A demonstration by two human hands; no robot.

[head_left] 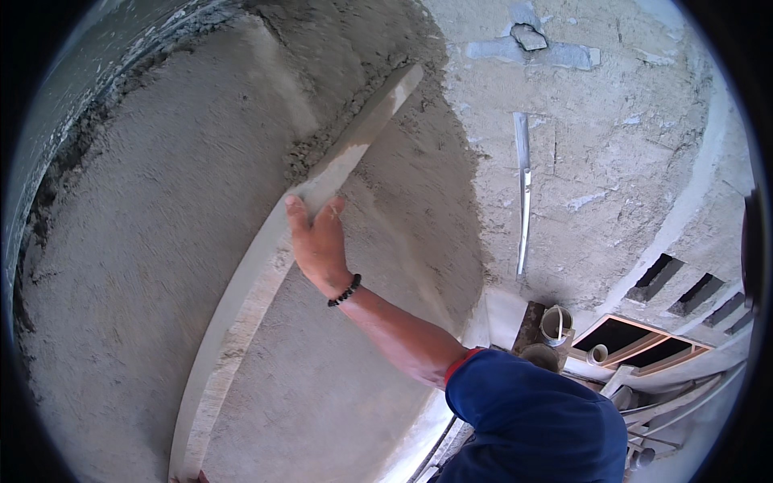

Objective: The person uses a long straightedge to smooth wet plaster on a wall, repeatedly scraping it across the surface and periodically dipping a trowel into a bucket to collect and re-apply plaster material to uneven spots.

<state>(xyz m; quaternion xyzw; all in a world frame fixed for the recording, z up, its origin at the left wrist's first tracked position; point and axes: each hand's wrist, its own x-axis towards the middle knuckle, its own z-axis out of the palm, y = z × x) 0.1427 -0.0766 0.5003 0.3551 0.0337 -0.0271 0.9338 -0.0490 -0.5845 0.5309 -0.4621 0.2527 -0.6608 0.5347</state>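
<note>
A rough wall (644, 97) fills the view, its left part coated in damp grey plaster (145, 201). Across the plaster lies a long board (240, 310), its long axis slanting from the lower left edge to the upper right, bowed by the lens. A blue sleeve (531, 419) enters from the lower right. Well off to the right are a wooden frame (644, 352), a narrow pale strip (523, 189) on the wall and a bucket (555, 324). Crumbly mortar (304, 157) lines the upper-left side of the board's far half. The right hand (318, 245), a dark bracelet (345, 291) at its wrist, is closed around the board's right-hand edge, above mid-length; the board's upper end extends up and right beyond its fingers. Of the left hand (201, 477), only a sliver shows beside the low end; I cannot tell its grip.
</note>
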